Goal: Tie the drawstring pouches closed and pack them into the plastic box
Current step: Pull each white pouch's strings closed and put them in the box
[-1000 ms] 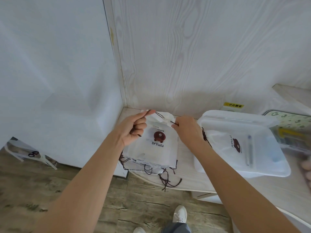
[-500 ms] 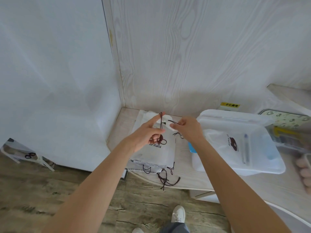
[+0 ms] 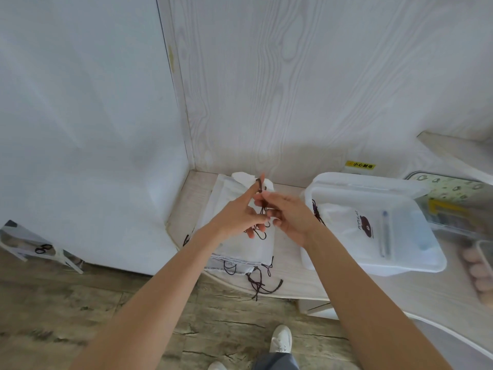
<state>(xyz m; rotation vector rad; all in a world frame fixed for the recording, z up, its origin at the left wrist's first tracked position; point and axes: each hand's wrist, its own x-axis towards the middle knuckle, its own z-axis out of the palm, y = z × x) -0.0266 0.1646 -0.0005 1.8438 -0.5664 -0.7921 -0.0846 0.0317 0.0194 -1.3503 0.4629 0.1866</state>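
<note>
A stack of white drawstring pouches [image 3: 241, 245] lies in the table's far left corner, dark cords dangling off its near edge. The top pouch's dark brown drawstring [image 3: 262, 206] runs between my hands. My left hand [image 3: 240, 212] has its index finger raised with the cord looped around it. My right hand [image 3: 286, 216] pinches the same cord just beside it. Both hands hover over the stack and hide the pouch's print. To the right stands the clear plastic box [image 3: 416, 265], with one printed pouch [image 3: 358, 225] lying inside.
The box's lid [image 3: 357, 182] stands behind it against the wood-grain wall. A patterned container [image 3: 453, 193] and a tray with pale round items [image 3: 480, 273] sit at the far right. The table's curved front edge [image 3: 293, 297] runs above the wooden floor and my shoe [image 3: 280, 341].
My hands came together from the pouch's two sides to meet above the stack. The cord went from stretched sideways to looped around my raised left index finger.
</note>
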